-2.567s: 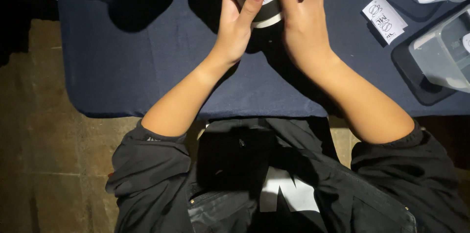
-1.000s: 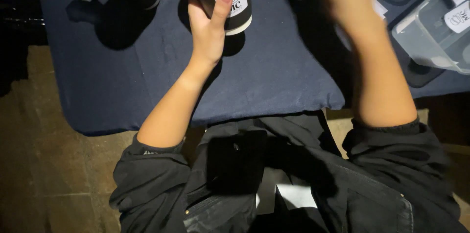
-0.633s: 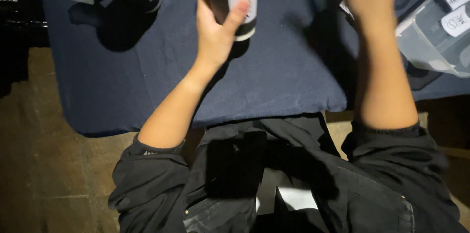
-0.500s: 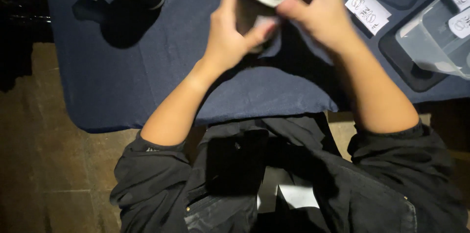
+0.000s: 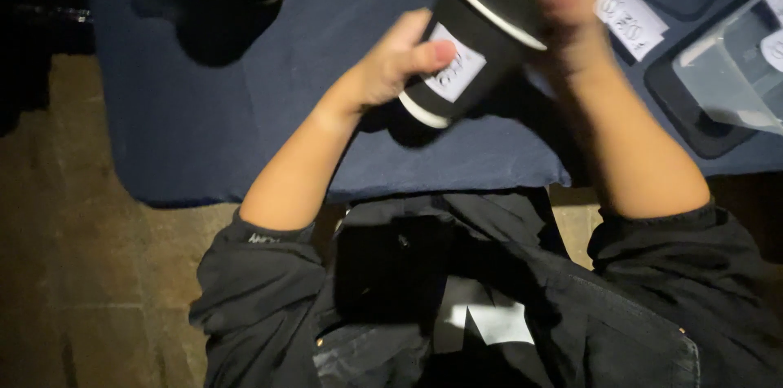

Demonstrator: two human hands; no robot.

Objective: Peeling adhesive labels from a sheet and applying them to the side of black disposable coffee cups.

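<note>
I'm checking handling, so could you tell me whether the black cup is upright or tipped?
Tipped: the black cup leans, rim up-right, base down-left.

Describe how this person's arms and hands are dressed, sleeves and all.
Both forearms are bare. The left hand and right hand wear no gloves, and no rings or watch can be made out. The right hand is motion-blurred. The black jacket has its sleeves pushed up to about the elbows, bunched in folds. The left sleeve carries small pale lettering at its cuff; the right sleeve looks plain.
</note>
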